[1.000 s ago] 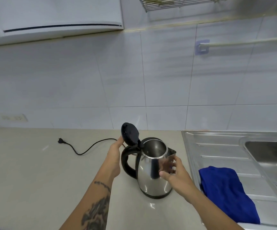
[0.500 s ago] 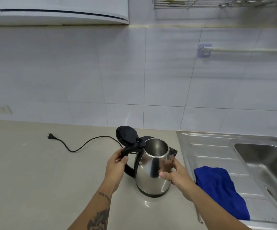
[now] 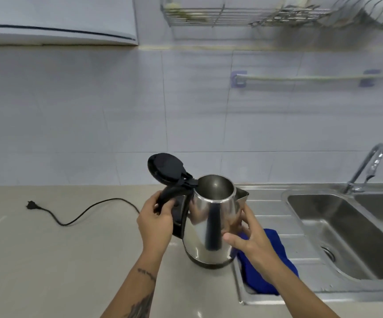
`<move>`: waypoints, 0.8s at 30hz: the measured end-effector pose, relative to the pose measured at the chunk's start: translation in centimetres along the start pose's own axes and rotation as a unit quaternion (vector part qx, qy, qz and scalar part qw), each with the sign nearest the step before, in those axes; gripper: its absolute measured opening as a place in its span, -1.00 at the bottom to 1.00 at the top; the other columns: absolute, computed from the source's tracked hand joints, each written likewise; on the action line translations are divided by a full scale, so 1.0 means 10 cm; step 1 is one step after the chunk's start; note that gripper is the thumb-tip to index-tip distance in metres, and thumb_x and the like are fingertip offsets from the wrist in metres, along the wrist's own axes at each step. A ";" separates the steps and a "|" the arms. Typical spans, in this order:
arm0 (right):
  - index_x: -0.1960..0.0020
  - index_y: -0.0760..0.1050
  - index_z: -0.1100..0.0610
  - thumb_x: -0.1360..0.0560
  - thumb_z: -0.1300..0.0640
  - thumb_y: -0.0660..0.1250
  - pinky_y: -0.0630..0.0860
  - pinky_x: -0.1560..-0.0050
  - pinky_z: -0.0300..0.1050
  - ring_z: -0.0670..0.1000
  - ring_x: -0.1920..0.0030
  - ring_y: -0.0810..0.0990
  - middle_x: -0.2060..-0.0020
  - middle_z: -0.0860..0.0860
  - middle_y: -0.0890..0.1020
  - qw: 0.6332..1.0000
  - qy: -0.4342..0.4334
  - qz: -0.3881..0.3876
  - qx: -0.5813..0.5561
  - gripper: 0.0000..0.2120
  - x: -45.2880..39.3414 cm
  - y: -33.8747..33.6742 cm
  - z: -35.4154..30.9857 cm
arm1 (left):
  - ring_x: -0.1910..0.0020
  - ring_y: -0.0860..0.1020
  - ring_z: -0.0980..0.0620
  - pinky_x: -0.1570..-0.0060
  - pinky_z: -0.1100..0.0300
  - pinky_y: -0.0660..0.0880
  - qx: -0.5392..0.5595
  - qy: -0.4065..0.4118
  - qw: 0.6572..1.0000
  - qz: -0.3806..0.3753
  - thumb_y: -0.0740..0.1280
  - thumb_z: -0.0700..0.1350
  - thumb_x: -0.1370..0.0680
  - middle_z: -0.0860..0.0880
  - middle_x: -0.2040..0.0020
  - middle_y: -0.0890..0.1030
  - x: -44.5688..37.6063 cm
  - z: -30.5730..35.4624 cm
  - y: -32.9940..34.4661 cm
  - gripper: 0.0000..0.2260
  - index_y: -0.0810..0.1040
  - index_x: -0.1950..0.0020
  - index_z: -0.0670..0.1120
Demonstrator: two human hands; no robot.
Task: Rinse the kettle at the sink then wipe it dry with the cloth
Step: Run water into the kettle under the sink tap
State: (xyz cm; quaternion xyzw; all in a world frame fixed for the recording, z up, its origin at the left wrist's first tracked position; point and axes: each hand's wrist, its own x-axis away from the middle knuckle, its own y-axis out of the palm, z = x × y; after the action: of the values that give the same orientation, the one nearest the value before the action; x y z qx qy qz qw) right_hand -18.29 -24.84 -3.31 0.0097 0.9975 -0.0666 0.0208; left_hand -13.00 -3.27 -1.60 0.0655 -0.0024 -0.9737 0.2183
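Note:
A steel kettle (image 3: 208, 221) with a black handle and its black lid (image 3: 166, 167) flipped open is held just above the counter, near the sink's drainboard. My left hand (image 3: 156, 222) is wrapped around the handle. My right hand (image 3: 249, 237) presses flat against the kettle's right side, under the spout. A blue cloth (image 3: 275, 260) lies on the drainboard, partly hidden behind my right hand and forearm. The steel sink (image 3: 337, 235) with its tap (image 3: 367, 166) is to the right.
A black power cord with its plug (image 3: 75, 214) trails over the beige counter (image 3: 48, 260) to the left. A white tiled wall rises behind. A towel rail (image 3: 300, 78) and a wire dish rack (image 3: 254, 12) hang above the sink.
My left hand moved from the lid to the handle and closed on it. The kettle has come up off the counter and shifted right toward the drainboard.

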 end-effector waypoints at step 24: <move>-0.20 0.54 -0.01 -0.24 0.16 0.57 0.53 -0.24 0.01 0.10 -0.08 0.67 0.06 0.01 0.69 0.993 0.037 0.105 0.030 -0.45 0.83 -4.08 0.37 | -0.04 0.58 0.05 0.01 0.16 0.44 -0.083 0.024 0.974 -0.208 0.36 -0.20 -0.57 0.11 0.02 0.63 2.18 0.19 3.46 -0.70 0.53 -0.19 0.17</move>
State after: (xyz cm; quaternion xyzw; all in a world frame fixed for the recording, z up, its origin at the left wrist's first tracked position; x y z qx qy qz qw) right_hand -27.34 -65.66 -1.93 0.1179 0.9886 -0.0937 -0.0094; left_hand -18.07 -43.94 -1.31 0.0699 0.0977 -0.9926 0.0153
